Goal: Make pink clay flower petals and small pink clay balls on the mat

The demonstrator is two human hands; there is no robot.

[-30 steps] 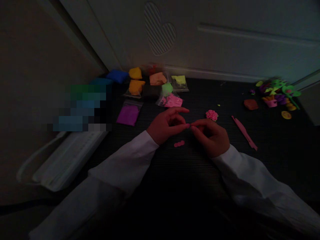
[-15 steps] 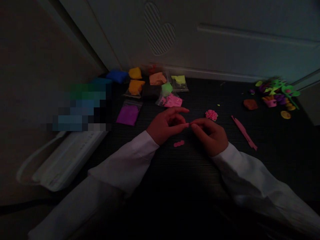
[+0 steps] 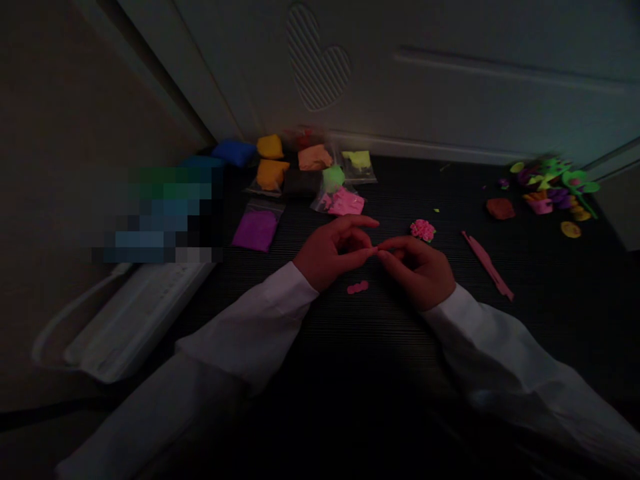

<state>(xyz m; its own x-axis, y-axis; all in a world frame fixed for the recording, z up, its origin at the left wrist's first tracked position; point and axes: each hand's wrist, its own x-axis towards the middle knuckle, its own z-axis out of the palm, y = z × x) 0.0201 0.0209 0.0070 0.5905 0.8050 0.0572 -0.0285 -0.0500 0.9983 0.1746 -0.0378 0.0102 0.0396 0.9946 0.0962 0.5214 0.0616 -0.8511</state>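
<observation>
My left hand (image 3: 336, 253) is closed in a pinch, with one finger stretched out above. A tiny piece of pink clay (image 3: 375, 250) shows at its fingertips. The fingertips of my right hand (image 3: 423, 272) are pinched at the same spot, meeting those of the left. Just below the hands, a short strip of flattened pink clay discs (image 3: 358, 287) lies on the dark table (image 3: 350, 353). Beyond my right hand sits a ruffled pink clay flower (image 3: 423, 231) with some green at its edge. A pink modelling tool (image 3: 487, 265) rests farther right.
Bags of coloured clay stand at the back, among them purple (image 3: 257, 229), pink (image 3: 346, 201) and blue (image 3: 234, 153). At right are a reddish-brown lump (image 3: 501, 209) and finished clay flowers (image 3: 555, 183). A white power strip (image 3: 140, 320) runs along the left; a panel (image 3: 450, 100) rises behind.
My right hand has shifted slightly left, so its fingertips now meet those of my left hand at the pink piece. The left hand has barely moved.
</observation>
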